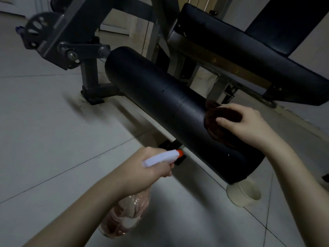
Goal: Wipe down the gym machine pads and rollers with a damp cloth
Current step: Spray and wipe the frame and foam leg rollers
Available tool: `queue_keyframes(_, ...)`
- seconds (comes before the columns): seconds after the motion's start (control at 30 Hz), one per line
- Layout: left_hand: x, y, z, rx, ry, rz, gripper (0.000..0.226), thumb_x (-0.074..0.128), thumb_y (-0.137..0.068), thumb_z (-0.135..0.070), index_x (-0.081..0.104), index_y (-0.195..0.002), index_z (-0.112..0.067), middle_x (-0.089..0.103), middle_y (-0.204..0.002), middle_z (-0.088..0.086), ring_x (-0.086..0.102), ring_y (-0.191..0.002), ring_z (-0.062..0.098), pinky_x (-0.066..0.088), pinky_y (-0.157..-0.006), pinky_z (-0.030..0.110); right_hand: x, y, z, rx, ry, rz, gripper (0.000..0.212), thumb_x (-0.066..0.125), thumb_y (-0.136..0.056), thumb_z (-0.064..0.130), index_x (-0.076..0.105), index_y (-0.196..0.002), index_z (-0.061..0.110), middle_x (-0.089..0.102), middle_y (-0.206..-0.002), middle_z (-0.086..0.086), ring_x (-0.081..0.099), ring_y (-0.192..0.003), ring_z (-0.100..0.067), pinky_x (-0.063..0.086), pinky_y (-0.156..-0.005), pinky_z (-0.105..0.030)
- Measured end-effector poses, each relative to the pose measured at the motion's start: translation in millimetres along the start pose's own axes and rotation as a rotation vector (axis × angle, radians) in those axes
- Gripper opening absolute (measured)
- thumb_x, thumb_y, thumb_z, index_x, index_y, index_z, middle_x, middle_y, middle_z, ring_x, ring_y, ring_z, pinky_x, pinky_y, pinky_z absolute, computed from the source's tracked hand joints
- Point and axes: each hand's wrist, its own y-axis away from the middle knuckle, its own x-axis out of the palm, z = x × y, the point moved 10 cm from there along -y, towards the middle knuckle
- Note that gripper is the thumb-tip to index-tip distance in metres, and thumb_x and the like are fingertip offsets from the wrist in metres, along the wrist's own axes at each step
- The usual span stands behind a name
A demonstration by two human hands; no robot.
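Note:
A long black padded roller (160, 100) runs diagonally across the middle of the view, from upper left to lower right. My right hand (243, 122) presses a dark brown cloth (213, 122) against the roller's near right part. My left hand (151, 166) grips a spray bottle (124, 218) with a white trigger head and an orange nozzle (180, 153), which points at the roller's lower side. A black seat pad (249, 56) lies above the roller at upper right, and a black back pad (288, 20) rises behind it.
The grey steel frame (74, 36) with a perforated adjustment plate (35, 25) stands at upper left, its foot (94, 93) on the pale tiled floor. A cream roll of tape (243, 193) lies on the floor under the roller's near end.

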Motion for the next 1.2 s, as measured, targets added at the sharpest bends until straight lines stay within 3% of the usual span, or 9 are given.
queue_keyframes(0.17,20.9,-2.3,8.8,-0.010,-0.033,0.073,0.031,0.053,-0.077,-0.024,0.044,-0.068,0.004,0.043,-0.068,0.026,0.044,-0.060,0.029,0.046,-0.065,0.052,-1.8,-16.9,-20.1,0.094,-0.150,0.017,0.020,0.063,-0.088,0.032,0.060,-0.107,0.031,0.061,-0.099,0.007,0.057,-0.089,-0.009,0.040,-0.073,-0.020)
queue_keyframes(0.33,22.7,-3.0,9.7,0.004,-0.093,0.057,0.045,0.050,-0.069,-0.045,0.054,-0.063,-0.001,0.055,-0.071,0.024,0.055,-0.065,0.033,0.042,-0.059,0.037,0.9,-22.2,-29.1,0.108,-0.180,0.045,0.015,0.061,-0.089,0.034,0.060,-0.104,0.030,0.061,-0.092,0.012,0.056,-0.083,-0.002,0.041,-0.069,-0.018)
queue_keyframes(0.5,5.4,-1.1,5.0,0.038,0.010,-0.066,0.035,0.053,-0.082,-0.028,0.054,-0.077,0.006,0.055,-0.074,0.026,0.056,-0.073,0.039,0.046,-0.076,0.059,2.1,-28.5,-40.8,0.171,-0.243,0.084,0.016,0.059,-0.091,0.035,0.062,-0.103,0.025,0.063,-0.093,0.007,0.058,-0.083,-0.007,0.042,-0.070,-0.020)
queue_keyframes(0.6,-13.4,-1.5,1.2,0.047,-0.003,-0.198,0.034,0.052,-0.079,-0.028,0.057,-0.079,0.006,0.058,-0.078,0.027,0.056,-0.072,0.037,0.047,-0.069,0.048,4.2,-30.5,-46.8,0.220,-0.272,0.114,0.013,0.057,-0.092,0.036,0.060,-0.099,0.026,0.063,-0.092,0.006,0.058,-0.081,-0.009,0.042,-0.072,-0.021)
queue_keyframes(0.73,-32.8,5.3,-3.4,0.031,0.049,-0.305,0.045,0.053,-0.082,-0.037,0.058,-0.072,0.006,0.061,-0.071,0.022,0.048,-0.052,0.010,0.037,-0.051,0.016,5.5,-32.3,-51.6,0.240,-0.277,0.113,0.016,0.056,-0.092,0.034,0.062,-0.098,0.021,0.062,-0.089,0.001,0.057,-0.078,-0.013,0.041,-0.070,-0.024)
queue_keyframes(0.87,-50.6,-14.2,30.8,-0.101,0.123,-0.359,0.045,0.065,-0.081,-0.055,0.066,-0.063,-0.013,0.062,-0.057,0.005,0.052,-0.050,0.006,0.049,-0.060,0.018,2.2,-31.2,-51.2,0.248,-0.279,0.086,0.020,0.058,-0.092,0.032,0.063,-0.102,0.017,0.064,-0.093,-0.002,0.058,-0.079,-0.014,0.042,-0.070,-0.025)
queue_keyframes(1.0,-61.0,-25.3,70.8,-0.277,0.190,-0.411,0.049,0.069,-0.036,-0.087,0.062,-0.045,-0.039,0.057,-0.042,-0.014,0.059,-0.061,0.020,0.057,-0.074,0.033,-11.9,-14.3,-53.8,0.269,-0.203,-0.017,0.012,0.060,-0.090,0.034,0.062,-0.097,0.024,0.065,-0.095,-0.001,0.059,-0.083,-0.015,0.042,-0.075,-0.026)
queue_keyframes(1.13,-71.4,-8.5,45.3,-0.178,0.145,-0.516,0.049,0.060,-0.070,-0.058,0.067,-0.064,-0.009,0.064,-0.062,0.016,0.056,-0.066,0.036,0.049,-0.064,0.037,-24.5,14.3,-41.1,0.211,-0.097,-0.107,0.011,0.061,-0.090,0.032,0.057,-0.099,0.029,0.059,-0.095,0.000,0.054,-0.090,-0.017,0.039,-0.079,-0.024)
queue_keyframes(1.2,-72.9,-8.9,44.8,-0.160,0.125,-0.516,0.054,0.058,-0.079,-0.062,0.064,-0.066,-0.010,0.064,-0.061,0.013,0.053,-0.063,0.031,0.043,-0.058,0.031,-26.8,25.1,-33.4,0.178,-0.068,-0.123,0.011,0.062,-0.089,0.030,0.058,-0.099,0.029,0.059,-0.092,0.002,0.055,-0.087,-0.015,0.040,-0.075,-0.023)
